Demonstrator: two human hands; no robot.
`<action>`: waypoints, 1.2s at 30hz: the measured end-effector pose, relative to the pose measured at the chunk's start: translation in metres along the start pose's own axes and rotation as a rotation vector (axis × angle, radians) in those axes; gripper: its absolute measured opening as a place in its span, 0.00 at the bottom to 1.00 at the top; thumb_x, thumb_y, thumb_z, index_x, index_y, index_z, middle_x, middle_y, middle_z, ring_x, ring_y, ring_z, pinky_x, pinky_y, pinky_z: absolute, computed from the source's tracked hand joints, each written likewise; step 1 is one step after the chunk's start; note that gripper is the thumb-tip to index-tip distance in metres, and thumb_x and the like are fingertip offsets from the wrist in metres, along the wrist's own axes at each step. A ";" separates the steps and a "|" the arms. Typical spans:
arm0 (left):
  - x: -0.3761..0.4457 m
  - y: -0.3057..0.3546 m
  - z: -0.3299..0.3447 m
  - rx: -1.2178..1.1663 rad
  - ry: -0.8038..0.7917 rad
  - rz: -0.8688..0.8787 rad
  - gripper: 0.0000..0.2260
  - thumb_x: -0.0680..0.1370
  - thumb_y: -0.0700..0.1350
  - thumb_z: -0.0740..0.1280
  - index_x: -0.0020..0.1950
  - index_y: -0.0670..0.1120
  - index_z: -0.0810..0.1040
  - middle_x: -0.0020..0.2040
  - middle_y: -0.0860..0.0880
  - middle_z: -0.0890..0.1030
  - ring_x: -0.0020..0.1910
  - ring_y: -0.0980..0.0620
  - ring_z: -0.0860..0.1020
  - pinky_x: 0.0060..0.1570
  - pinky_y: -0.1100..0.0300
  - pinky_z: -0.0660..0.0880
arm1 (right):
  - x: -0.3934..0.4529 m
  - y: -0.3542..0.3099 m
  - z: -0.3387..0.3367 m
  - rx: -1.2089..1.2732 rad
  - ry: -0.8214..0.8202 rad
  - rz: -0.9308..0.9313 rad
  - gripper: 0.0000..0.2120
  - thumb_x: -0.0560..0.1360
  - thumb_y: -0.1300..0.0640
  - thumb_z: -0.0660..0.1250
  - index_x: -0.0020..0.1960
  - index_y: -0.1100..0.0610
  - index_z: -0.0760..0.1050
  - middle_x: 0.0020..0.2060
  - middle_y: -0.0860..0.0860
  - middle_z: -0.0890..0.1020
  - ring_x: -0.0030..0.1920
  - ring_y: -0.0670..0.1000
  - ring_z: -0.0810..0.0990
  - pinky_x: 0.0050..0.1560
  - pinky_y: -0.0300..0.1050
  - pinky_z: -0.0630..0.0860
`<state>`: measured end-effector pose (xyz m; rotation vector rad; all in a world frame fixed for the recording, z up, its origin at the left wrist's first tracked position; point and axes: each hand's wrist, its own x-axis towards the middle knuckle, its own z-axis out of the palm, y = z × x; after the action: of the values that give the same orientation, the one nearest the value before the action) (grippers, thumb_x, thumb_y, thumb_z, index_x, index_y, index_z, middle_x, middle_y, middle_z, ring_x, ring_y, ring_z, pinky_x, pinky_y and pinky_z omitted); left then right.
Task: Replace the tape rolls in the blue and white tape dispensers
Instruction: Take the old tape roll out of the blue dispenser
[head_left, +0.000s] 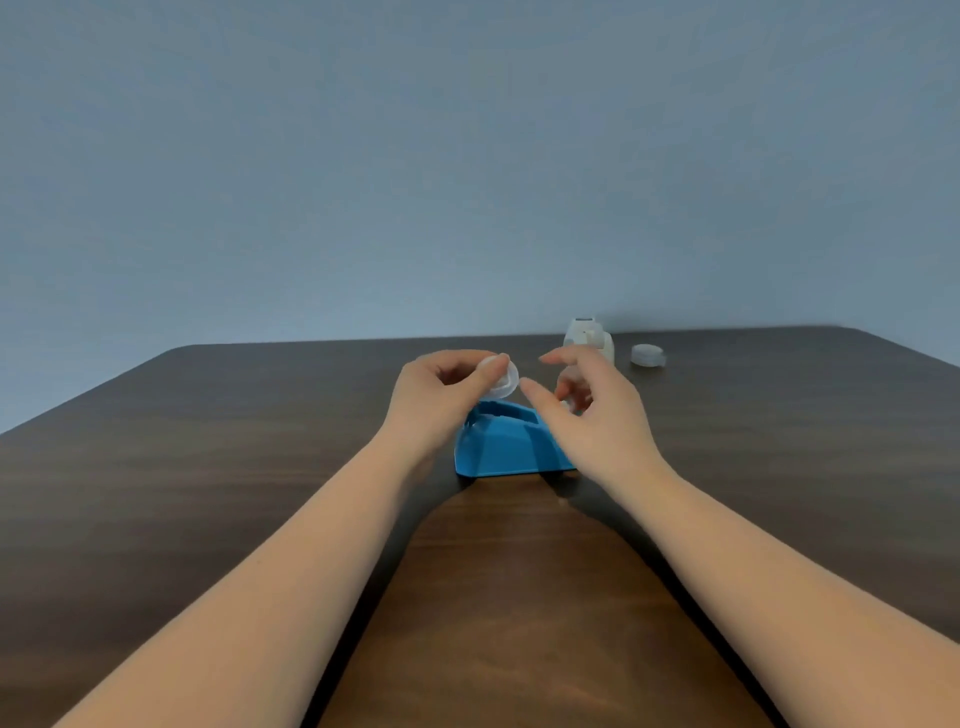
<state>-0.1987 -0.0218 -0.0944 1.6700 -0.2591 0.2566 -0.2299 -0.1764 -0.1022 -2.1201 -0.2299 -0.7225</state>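
A blue tape dispenser (506, 444) stands on the dark wooden table (208, 467), its roll slot open on top. My left hand (441, 400) pinches a clear tape roll (503, 378) just above the dispenser. To the right of the roll, my right hand (592, 410) hovers with fingers spread; something small and pale shows under its fingers, too hidden to identify. A white tape dispenser (589, 340) stands behind my right hand near the table's far edge. Another clear tape roll (648, 355) lies flat to its right.
A plain blue-grey wall (467, 156) rises right behind the table's far edge. The table's corners are rounded at far left and far right. Bare wood stretches to both sides of my forearms and between them.
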 end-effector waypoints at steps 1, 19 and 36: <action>-0.001 0.000 0.003 0.013 0.002 0.006 0.07 0.72 0.49 0.72 0.47 0.48 0.85 0.45 0.52 0.86 0.47 0.56 0.83 0.47 0.60 0.78 | -0.004 -0.003 0.001 -0.011 -0.021 -0.025 0.15 0.72 0.48 0.69 0.57 0.48 0.73 0.37 0.47 0.75 0.38 0.46 0.73 0.40 0.39 0.72; -0.006 0.008 0.008 0.006 -0.016 0.001 0.08 0.73 0.49 0.71 0.47 0.48 0.85 0.44 0.52 0.86 0.45 0.58 0.83 0.43 0.67 0.76 | -0.003 -0.003 0.003 0.008 -0.019 -0.083 0.14 0.74 0.49 0.67 0.58 0.49 0.79 0.52 0.45 0.83 0.52 0.43 0.78 0.52 0.34 0.72; 0.011 -0.034 -0.024 0.814 -0.021 -0.084 0.11 0.76 0.50 0.66 0.56 0.49 0.82 0.58 0.51 0.82 0.58 0.52 0.77 0.54 0.58 0.71 | 0.011 0.004 0.001 -0.074 0.033 0.033 0.12 0.76 0.52 0.65 0.58 0.53 0.77 0.51 0.46 0.79 0.50 0.45 0.74 0.49 0.39 0.69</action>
<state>-0.1777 0.0051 -0.1200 2.4828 -0.0971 0.3028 -0.2192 -0.1792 -0.0986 -2.1746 -0.1522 -0.7562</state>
